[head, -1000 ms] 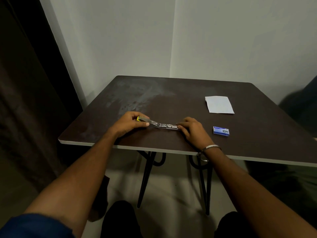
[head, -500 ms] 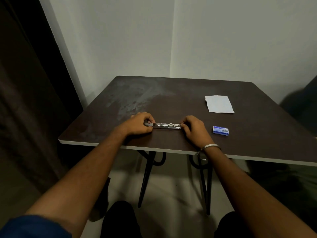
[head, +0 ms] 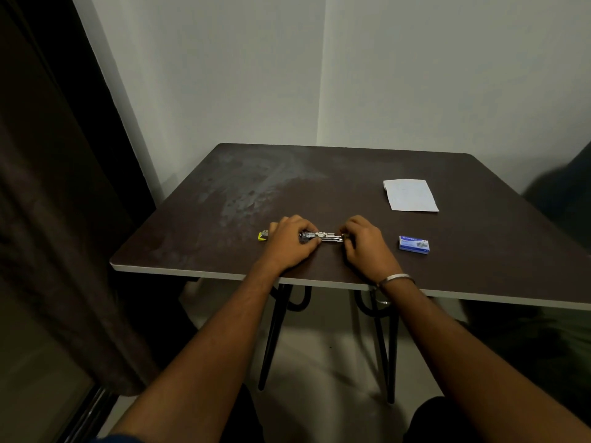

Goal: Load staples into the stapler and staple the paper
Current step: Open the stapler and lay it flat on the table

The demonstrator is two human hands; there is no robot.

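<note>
On the dark table [head: 319, 174] we see the folded paper [head: 411, 195] lying far right and the blue staple box [head: 414, 244] near right, both well apart from the hands. At the near edge, the left hand [head: 292, 243] and right hand [head: 363, 243] have their fingers clamped on opposite ends of the opened stapler [head: 323, 237]; the box looks untouched, so loading, we judge, has not begun. Should either grip slip, the sprung metal may snap shut on a fingertip.

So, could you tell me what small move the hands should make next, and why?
Probably the right hand should reach for the staple box. The stapler lies flat on the table, held at both ends with the left hand, and the box sits shut just to the right, apart from the paper.
</note>
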